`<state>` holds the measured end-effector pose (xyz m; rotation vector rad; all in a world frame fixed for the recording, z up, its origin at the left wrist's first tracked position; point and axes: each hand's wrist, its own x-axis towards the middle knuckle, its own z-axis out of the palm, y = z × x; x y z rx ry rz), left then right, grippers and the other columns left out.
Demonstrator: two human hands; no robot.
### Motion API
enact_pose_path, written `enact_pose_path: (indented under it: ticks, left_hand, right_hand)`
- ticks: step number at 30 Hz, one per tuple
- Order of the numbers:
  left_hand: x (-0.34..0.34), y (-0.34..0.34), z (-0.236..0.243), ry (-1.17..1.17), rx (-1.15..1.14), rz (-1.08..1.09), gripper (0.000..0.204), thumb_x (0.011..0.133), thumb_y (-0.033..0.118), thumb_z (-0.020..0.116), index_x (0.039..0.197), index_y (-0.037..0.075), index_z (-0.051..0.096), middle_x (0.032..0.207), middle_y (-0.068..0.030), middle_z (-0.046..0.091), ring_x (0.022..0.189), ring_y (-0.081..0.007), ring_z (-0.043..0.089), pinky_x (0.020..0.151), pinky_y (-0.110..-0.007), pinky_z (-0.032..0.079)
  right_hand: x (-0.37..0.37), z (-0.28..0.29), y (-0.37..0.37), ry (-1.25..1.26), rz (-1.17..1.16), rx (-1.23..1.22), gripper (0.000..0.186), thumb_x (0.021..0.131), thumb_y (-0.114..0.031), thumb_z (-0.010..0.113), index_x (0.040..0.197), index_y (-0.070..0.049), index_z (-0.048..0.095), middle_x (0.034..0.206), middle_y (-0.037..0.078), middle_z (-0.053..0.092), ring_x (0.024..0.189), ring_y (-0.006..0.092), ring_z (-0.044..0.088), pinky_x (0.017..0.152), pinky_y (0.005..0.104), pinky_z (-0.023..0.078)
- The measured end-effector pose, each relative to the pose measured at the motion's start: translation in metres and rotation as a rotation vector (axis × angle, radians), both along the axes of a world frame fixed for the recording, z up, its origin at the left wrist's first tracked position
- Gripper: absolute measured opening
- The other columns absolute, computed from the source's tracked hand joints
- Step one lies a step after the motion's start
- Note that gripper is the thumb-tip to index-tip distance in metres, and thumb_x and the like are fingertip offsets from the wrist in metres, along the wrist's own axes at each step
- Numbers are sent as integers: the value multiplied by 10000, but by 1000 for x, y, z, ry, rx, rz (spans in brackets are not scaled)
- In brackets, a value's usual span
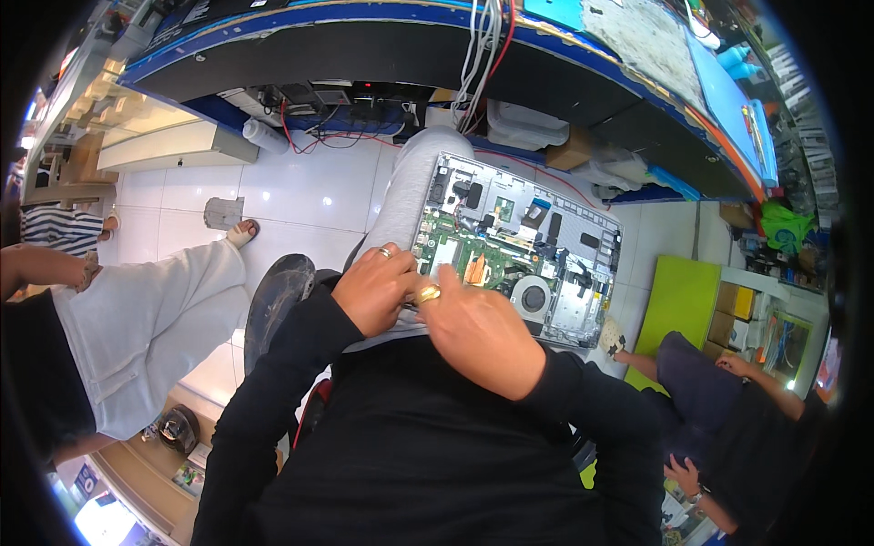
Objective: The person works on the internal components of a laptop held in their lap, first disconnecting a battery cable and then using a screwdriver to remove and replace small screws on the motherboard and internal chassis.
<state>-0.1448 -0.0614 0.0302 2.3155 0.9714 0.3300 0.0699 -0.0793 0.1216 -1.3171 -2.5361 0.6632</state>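
Black sleeves [592,400] are reaching up from the lower edge toward the frame's centre. There the left hand [375,287] and the right hand [482,332] are meeting, fingers crowding together; the overlap is hiding their tips, so I cannot tell whether they are gripping anything. Just beyond, right of centre, an opened laptop base [523,250] is lying tilted across a grey trouser leg [414,168], the hands covering its lower left corner. Its green circuit board [499,247] and round fan [530,297] are showing. Farther out, a person in pale trousers [150,318] is being cut off at the left edge. Across the top, a dark bench [364,77] is curving, its shadowed shelf clutter blurring together.
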Motion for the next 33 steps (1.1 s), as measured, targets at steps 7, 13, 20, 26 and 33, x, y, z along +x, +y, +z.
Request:
enact_pose_path:
  ticks: [7,13,20,26,33]
  left_hand:
    - [-1,-2,-3,30,-61,0,219,822,29,727,1034,74,754,1088,-104,629,1101,-356,598,947,-475,488]
    - [2,0,-1,6,4,-6,194,835,58,738,1029,73,753,1070,-91,632,1068,-341,602,921,-470,491]
    - [1,1,6,26,-55,-21,152,912,89,716,1057,84,761,1088,-85,633,1107,-334,601,997,-472,479]
    - [0,2,9,38,-52,-32,166,915,168,777,1057,84,763,1075,-84,633,1115,-332,599,1040,-483,461]
    - [8,7,11,19,51,-19,120,898,176,802,909,82,730,962,-95,624,1010,-336,622,1057,-496,446]
  right_hand:
    - [5,5,0,-156,57,-75,74,914,-81,667,894,-13,643,968,154,614,738,274,731,613,410,601]
    - [13,5,6,40,135,-29,100,914,-55,654,991,4,633,1020,152,593,817,295,724,694,420,609]
    - [23,4,5,95,76,-23,149,888,-12,665,1034,9,644,996,143,574,836,302,720,699,427,604]
    - [26,3,5,120,43,-38,149,885,-1,665,1034,5,654,989,148,570,813,320,708,686,437,594]
    - [41,-4,2,239,-36,-38,176,861,31,659,1032,-5,657,990,163,566,799,343,704,688,458,586]
